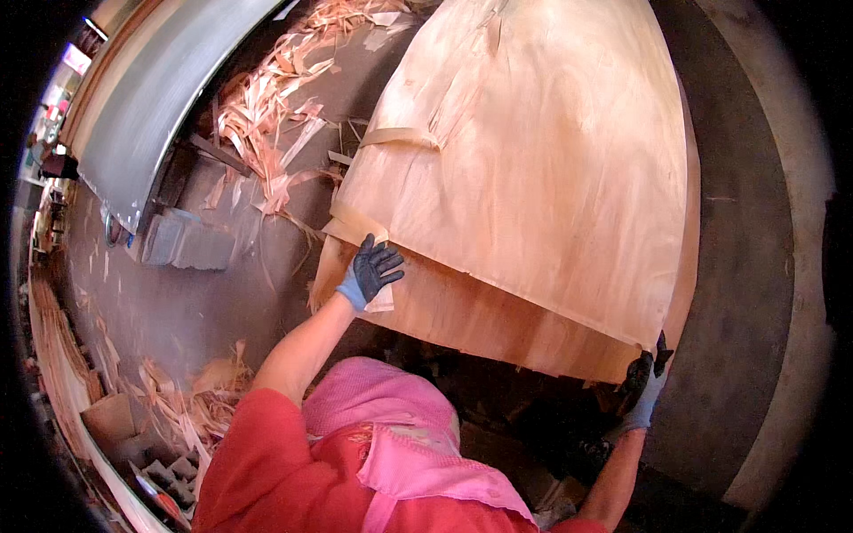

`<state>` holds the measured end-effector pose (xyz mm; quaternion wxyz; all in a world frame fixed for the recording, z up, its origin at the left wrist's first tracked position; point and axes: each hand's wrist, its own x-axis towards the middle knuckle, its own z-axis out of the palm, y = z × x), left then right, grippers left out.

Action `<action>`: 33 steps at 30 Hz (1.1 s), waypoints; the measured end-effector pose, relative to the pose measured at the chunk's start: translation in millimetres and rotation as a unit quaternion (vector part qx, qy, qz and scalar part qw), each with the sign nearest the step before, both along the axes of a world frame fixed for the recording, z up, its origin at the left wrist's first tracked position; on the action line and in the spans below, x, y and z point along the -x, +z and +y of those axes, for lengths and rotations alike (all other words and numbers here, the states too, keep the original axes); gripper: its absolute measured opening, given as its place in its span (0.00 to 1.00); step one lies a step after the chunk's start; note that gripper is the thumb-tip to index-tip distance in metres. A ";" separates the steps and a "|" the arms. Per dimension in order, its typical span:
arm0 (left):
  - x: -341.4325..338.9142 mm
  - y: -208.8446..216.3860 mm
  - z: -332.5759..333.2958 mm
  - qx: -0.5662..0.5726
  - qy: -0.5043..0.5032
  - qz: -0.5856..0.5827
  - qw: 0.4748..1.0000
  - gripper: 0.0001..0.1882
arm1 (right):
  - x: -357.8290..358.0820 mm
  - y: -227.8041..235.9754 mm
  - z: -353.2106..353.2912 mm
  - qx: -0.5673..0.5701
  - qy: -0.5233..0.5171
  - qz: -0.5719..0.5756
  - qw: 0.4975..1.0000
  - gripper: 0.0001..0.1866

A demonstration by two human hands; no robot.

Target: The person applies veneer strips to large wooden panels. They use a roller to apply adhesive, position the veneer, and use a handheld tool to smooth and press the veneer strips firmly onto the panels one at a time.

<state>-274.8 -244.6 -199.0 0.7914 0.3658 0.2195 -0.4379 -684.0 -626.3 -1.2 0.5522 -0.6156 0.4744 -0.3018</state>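
A large, thin, pale wood veneer sheet (542, 178) lies in front of me, with a split and a raised flap in its upper part. Its near edge runs at a slant over another veneer sheet (498, 320) beneath. My left hand (371, 272), in a black and blue work glove, rests with fingers spread by the near left corner, next to a loose narrow veneer strip (360, 222). At the near right corner, my right hand (644, 386), gloved the same way, is closed on the edge of the top sheet; its fingers are partly hidden in shadow.
Shredded veneer scraps (258, 124) litter the floor at the far left, and more scraps (195, 400) lie at the near left. A grey-topped table (169, 80) stands at the upper left, with a pale block-like stack (188, 240) below it. Dark floor (737, 222) runs along the right.
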 end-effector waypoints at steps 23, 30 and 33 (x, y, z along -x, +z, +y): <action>-61.7 56.3 -2.1 -0.417 -0.277 -0.838 0.217 0.22 | 4.6 -61.7 -1.9 -0.010 -0.023 0.169 0.985 0.24; -69.1 35.6 -24.8 -0.421 -0.507 -0.739 0.139 0.16 | 5.1 -68.2 -7.4 -0.005 -0.014 0.124 0.992 0.24; -55.7 23.8 -15.6 -0.450 -0.472 -0.732 0.195 0.14 | 6.3 -69.0 -12.4 -0.019 -0.005 0.121 0.992 0.25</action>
